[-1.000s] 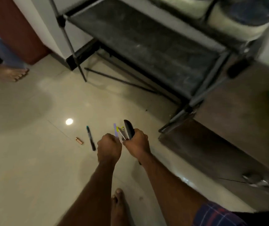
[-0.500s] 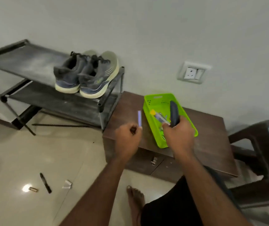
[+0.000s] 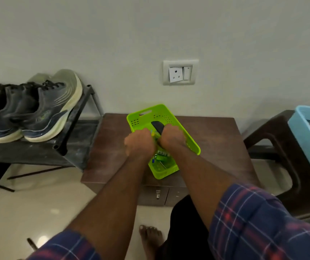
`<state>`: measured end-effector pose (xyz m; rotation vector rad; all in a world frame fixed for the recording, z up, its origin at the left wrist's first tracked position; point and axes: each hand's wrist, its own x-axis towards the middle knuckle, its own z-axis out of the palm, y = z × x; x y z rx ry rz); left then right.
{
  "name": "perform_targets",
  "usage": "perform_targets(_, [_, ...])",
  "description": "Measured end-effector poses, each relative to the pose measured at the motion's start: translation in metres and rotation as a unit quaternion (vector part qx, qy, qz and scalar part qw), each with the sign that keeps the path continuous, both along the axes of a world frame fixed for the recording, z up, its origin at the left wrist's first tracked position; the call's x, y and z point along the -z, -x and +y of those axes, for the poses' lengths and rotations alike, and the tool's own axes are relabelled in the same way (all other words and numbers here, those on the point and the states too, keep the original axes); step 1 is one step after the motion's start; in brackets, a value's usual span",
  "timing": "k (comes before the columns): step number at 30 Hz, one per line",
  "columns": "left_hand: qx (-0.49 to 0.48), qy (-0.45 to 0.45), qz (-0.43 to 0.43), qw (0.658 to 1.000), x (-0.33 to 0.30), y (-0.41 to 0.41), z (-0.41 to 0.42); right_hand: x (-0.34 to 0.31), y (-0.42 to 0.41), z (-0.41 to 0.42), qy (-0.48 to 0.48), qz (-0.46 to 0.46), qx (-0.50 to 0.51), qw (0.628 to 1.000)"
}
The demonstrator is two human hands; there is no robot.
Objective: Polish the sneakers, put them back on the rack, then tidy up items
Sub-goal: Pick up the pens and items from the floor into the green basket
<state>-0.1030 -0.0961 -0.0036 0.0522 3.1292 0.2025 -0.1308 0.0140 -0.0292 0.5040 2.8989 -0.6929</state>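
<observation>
A pair of dark grey sneakers (image 3: 37, 113) with pale soles stands on the top shelf of the black rack (image 3: 28, 151) at the left. A bright green basket (image 3: 150, 113) sits on a low brown cabinet (image 3: 216, 139). Both my hands hover over the basket, side by side. My right hand (image 3: 173, 137) is closed around a dark flat object (image 3: 158, 126) whose tip sticks up, along with thin pens. My left hand (image 3: 139, 143) is a fist; a pale blue bit of a small stick shows at its fingers. Small items lie in the basket's near end.
A light blue basket (image 3: 308, 139) with items rests on a dark plastic stool (image 3: 274, 136) at the right. A wall socket (image 3: 180, 73) is above the cabinet. A dark pen (image 3: 31, 243) lies on the tiled floor at bottom left, near my bare foot (image 3: 150, 239).
I rose from the floor, where I gathered small items, and turned to the cabinet. Both hands have moved forward from in front of the green basket to over it.
</observation>
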Motion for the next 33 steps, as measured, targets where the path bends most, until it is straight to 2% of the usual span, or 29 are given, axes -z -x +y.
perform_targets(3, [0.047,0.075,0.016,0.996,-0.001,0.002,0.011,0.014,0.005,0.003,0.000,-0.052,0.003,0.999])
perform_targets(8, [0.069,0.112,0.005,0.991,0.009,0.004,0.018,0.026,0.001,0.003,-0.016,-0.048,-0.017,0.999])
perform_targets(11, [0.089,0.094,0.011,0.991,0.012,0.003,0.019,0.024,-0.002,0.005,-0.034,-0.037,-0.035,0.998])
perform_targets(14, [0.043,-0.014,0.027,0.999,0.005,-0.003,0.010,0.010,-0.008,0.006,-0.059,-0.023,-0.057,0.996])
perform_targets(16, [-0.024,-0.104,0.060,0.993,-0.002,-0.010,-0.004,-0.006,-0.012,0.002,-0.097,0.036,-0.080,0.991])
perform_targets(17, [-0.050,-0.139,0.079,0.986,-0.003,-0.014,-0.015,-0.015,-0.016,-0.005,-0.099,0.099,-0.087,0.986])
perform_targets(19, [-0.089,-0.193,0.107,0.971,-0.002,-0.027,-0.046,-0.029,-0.028,-0.037,-0.034,0.235,-0.116,0.964])
perform_targets(21, [-0.119,-0.203,0.116,0.965,0.007,-0.044,-0.086,-0.038,-0.047,-0.088,0.024,0.289,-0.202,0.935])
perform_targets(25, [-0.175,-0.166,0.055,0.969,0.045,-0.092,-0.161,-0.022,-0.085,-0.169,0.006,0.207,-0.396,0.894])
perform_targets(27, [-0.269,-0.143,0.038,0.952,0.077,-0.128,-0.223,0.003,-0.106,-0.224,-0.029,0.132,-0.478,0.868])
perform_targets(29, [-0.357,-0.130,0.015,0.925,0.110,-0.159,-0.275,0.042,-0.120,-0.263,-0.064,0.056,-0.495,0.865])
perform_targets(33, [-0.487,-0.165,-0.081,0.854,0.175,-0.201,-0.353,0.125,-0.142,-0.321,-0.069,-0.044,-0.487,0.869])
